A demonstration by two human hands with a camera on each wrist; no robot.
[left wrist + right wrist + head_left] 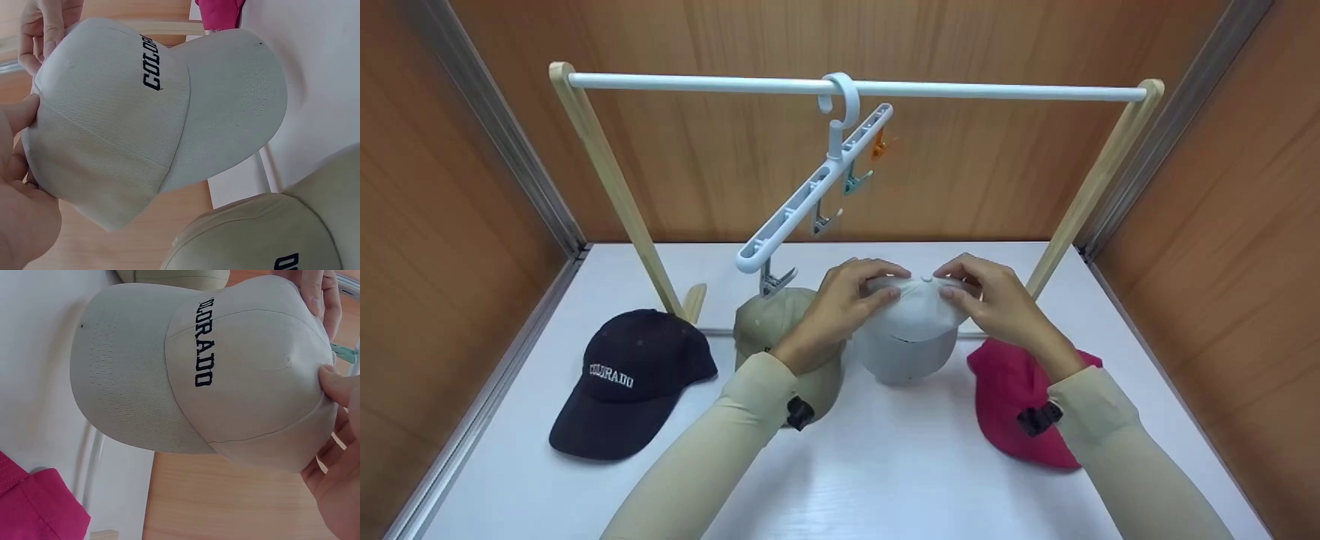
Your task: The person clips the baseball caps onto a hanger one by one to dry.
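Note:
A pale grey baseball cap (911,356) is held up in front of the rack, its brim pointing down. My left hand (859,296) pinches one side of its crown between thumb and fingers. On the other side, my right hand (990,296) grips the crown in the same way, near the top button. Dark "COLORADO" lettering runs across the front of the cap (242,371) in the right wrist view. Behind my left forearm, a khaki cap (776,319) lies partly hidden. A crimson cap (1009,412) is under my right wrist.
A white clip hanger (802,199) hooks over the white rod (997,91) of a wooden-legged rack, above and left of the grey cap. Its several clips include an orange clip (879,145). At left, a navy cap (634,352) sits on the white table (885,480). Wood panels enclose the space.

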